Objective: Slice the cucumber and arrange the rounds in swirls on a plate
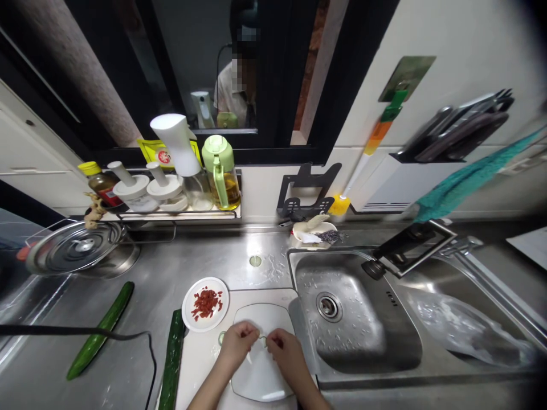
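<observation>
My left hand [237,343] and my right hand [285,347] meet over a white plate [261,376] that lies on a white cutting board [200,359]. Both hands have their fingers pinched on a small pale thin piece [261,338] held between them; I cannot make out what it is. A small white dish of red dried berries [205,303] sits just beyond the left hand. A cucumber [172,359] lies along the board's left edge.
A second cucumber [101,330] and a black cable [77,331] lie on the steel counter to the left. A steel sink [354,319] with a faucet [410,245] is on the right. Bottles and jars [171,176] stand on a rack at the back; a pot lid [77,247] sits far left.
</observation>
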Tool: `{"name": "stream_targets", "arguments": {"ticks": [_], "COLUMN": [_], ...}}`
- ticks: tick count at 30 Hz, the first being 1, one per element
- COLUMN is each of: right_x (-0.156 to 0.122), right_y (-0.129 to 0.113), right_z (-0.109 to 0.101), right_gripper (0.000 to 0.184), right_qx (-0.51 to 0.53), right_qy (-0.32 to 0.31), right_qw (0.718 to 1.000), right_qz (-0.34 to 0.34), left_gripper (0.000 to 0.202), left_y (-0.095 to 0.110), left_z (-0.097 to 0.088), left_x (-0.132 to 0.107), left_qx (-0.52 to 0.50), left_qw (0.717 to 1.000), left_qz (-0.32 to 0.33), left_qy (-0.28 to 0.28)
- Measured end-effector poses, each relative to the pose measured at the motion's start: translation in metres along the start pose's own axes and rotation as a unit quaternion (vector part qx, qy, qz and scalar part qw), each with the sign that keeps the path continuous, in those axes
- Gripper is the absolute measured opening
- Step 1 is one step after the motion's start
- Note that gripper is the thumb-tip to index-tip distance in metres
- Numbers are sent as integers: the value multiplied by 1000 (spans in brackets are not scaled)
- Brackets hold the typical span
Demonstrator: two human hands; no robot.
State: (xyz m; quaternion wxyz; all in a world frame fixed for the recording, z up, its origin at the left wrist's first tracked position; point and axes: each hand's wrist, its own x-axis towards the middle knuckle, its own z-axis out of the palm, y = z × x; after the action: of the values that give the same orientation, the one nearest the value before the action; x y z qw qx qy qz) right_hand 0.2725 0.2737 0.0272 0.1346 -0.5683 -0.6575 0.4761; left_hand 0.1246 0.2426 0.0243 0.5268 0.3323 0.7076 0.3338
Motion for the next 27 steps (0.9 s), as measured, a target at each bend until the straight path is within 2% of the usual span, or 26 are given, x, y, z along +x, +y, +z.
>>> {"name": "stream_targets", "arguments": {"ticks": [3, 7, 12, 22, 27], "right_x": [13, 27, 38, 37, 34], "right_y": [3, 0, -7, -15, -14], "right_z": [7, 12, 12, 13, 16], "right_gripper": [16, 19, 20, 20, 20], "right_qx": [-16, -58, -129, -227, -244], "right_qy": [12, 32, 56, 60, 72], "right_qw": [1000, 997, 990, 972, 967], "right_qz": [24, 34, 20, -6, -26], "left_gripper": [18, 19, 20, 21, 21], "left_y": [8, 21, 23, 8, 8], "left_z": [-2, -3, 3, 11, 12], "left_x": [9, 19, 28, 32, 30], "left_qx": [77, 238, 330, 365, 382], "left_qw": [994, 954, 923, 886, 869], "left_qz": [66, 176, 185, 244, 265], "left_qy": [27, 42, 71, 150, 170]}}
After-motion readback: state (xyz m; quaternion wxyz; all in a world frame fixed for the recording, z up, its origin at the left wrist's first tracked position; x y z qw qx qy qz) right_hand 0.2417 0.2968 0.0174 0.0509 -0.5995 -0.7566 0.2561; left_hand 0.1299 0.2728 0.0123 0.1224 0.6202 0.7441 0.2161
